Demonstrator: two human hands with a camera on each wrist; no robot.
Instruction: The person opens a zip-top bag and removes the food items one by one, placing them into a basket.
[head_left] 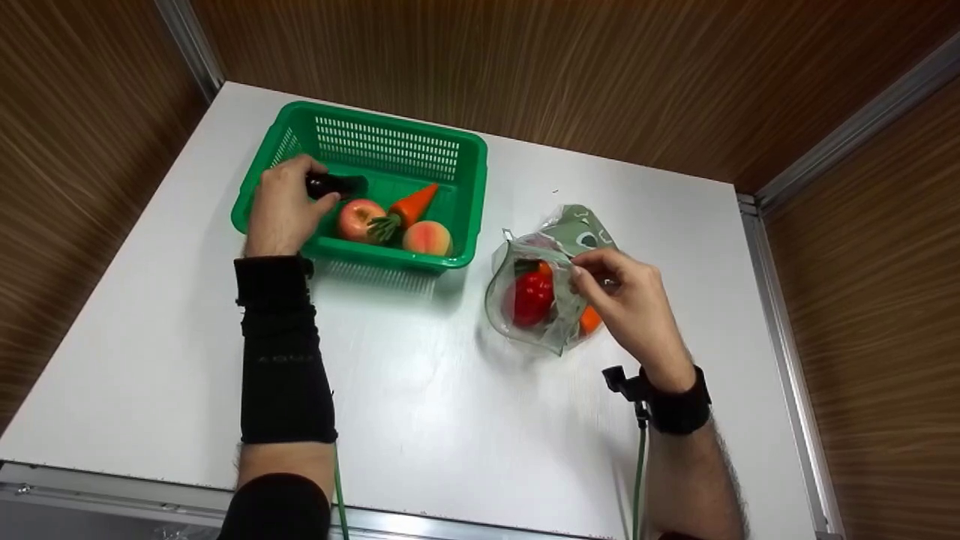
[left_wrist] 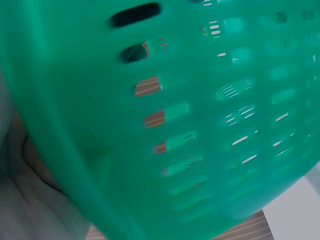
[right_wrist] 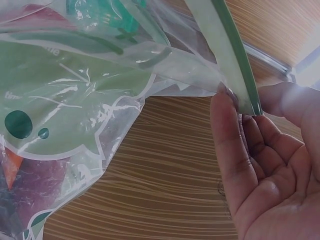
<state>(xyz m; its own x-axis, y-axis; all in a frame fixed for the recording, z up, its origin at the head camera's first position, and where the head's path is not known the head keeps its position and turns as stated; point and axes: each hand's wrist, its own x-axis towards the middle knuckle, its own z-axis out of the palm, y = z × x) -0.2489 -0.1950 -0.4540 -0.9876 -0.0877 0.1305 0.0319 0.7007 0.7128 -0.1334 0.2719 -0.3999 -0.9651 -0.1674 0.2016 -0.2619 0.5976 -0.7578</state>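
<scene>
My left hand (head_left: 283,204) reaches over the near left wall of the green basket (head_left: 375,258) and grips a dark eggplant (head_left: 346,185) between thumb and fingers. In the left wrist view the basket's slotted wall (left_wrist: 95,105) hides the eggplant and most of the hand (left_wrist: 42,200). Thumb and fingers of my right hand (head_left: 631,304) pinch the edge of a clear zip bag (head_left: 581,232) with a green print. Its mouth gapes toward the left, showing a red bell pepper (head_left: 533,298) inside. Something orange (head_left: 590,320) shows through the bag's side.
Within the basket lie an apple (head_left: 355,219), a carrot (head_left: 417,204) with a green top and a peach (head_left: 427,238). Wood-grain panels (head_left: 525,75) border the white table (head_left: 420,420) at the back and sides. A green cable (head_left: 640,472) runs from the right wrist camera.
</scene>
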